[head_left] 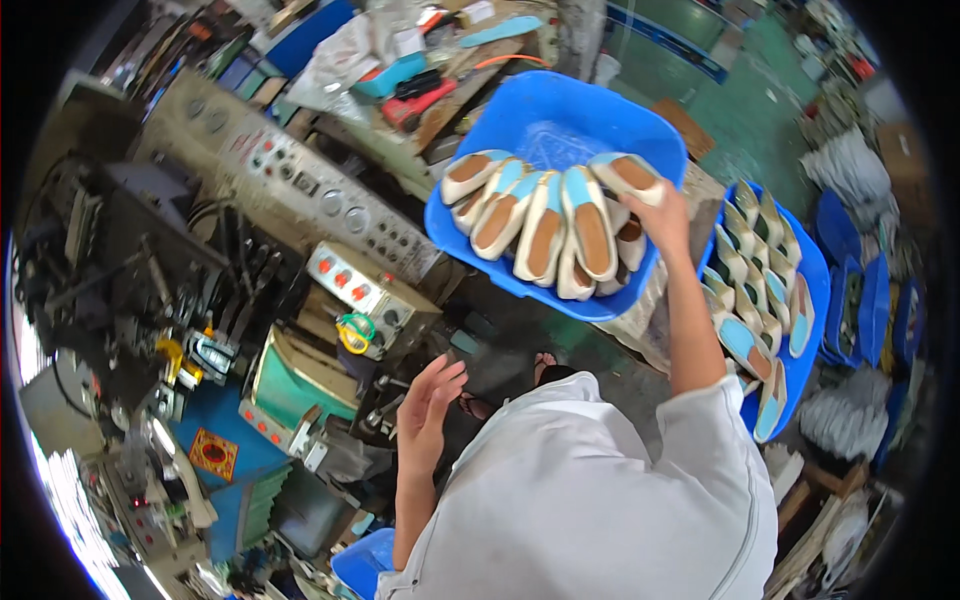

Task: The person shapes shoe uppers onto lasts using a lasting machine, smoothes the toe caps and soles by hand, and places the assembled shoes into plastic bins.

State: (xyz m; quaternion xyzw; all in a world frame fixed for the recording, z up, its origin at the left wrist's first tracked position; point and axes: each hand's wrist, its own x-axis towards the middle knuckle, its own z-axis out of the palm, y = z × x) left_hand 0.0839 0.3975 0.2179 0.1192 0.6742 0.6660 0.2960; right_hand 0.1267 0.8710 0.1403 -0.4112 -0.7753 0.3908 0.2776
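A blue plastic tub [555, 95] holds several white flat shoes [540, 235] with brown and light-blue insoles, lined up across its near half. My right hand [663, 218] reaches over the tub's right side. Its fingers are closed on the end of one white shoe [625, 172], which lies at a slant at the right end of the row. My left hand [430, 405] is held up near my body, beside the machine. Nothing is in it, and its fingers are extended and a little apart.
A second blue tub [815, 335] at the right holds more shoes. On the left stand a machine's long control panel [325, 190] and a smaller switch box [345, 280] with yellow-green scissors [354, 334]. Behind the near tub is a cluttered bench with a red tool [418, 104].
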